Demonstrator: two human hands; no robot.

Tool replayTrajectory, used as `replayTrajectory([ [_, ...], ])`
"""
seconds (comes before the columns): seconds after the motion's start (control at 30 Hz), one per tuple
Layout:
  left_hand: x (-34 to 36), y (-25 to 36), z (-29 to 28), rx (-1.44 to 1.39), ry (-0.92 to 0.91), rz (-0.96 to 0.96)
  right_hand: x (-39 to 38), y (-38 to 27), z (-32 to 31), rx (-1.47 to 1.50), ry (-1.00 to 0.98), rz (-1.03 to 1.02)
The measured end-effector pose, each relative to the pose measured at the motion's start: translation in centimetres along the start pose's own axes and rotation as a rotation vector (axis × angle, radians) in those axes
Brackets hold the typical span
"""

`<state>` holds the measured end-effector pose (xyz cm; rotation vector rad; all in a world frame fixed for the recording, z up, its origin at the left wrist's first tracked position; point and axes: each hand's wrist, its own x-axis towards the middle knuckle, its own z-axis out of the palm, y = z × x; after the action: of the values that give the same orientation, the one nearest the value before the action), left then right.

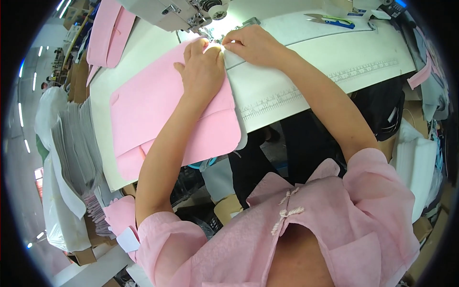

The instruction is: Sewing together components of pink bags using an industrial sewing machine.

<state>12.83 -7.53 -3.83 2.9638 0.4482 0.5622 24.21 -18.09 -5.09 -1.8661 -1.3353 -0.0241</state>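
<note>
A pink felt-like panel with rounded corners and a folded band near its front edge lies on the sewing table, a grey layer showing beneath its right edge. My left hand rests on its far right part, thumb apart and fingers laid on the material close to the needle. Just right of the lit needle area, my right hand is closed in a pinch; what its fingertips hold is too small to tell. The sewing machine head stands over both hands, and its presser foot is partly hidden in glare.
Blue-handled thread snips lie at the far right of the white table, which has a printed ruler. More pink pieces rest at the far left. Stacked grey sheets stand beyond the left edge, and a black bag is at the right.
</note>
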Motion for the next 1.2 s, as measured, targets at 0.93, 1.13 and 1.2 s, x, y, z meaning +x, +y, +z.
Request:
replayTrajectory([
  [0.93,-5.6,0.5,-6.1,-0.355,-0.295,0.274,-9.2,-4.1,-3.1,-0.306,-0.210,-0.425],
  [1.13,-4.9,0.7,-5.8,-0.311,-0.257,0.350,-8.5,-3.9,-3.9,-0.309,-0.238,-0.494],
  [1.2,-5.2,0.5,-5.3,-0.353,-0.207,0.333,-8.4,-3.6,-3.9,-0.293,-0.252,-0.504],
])
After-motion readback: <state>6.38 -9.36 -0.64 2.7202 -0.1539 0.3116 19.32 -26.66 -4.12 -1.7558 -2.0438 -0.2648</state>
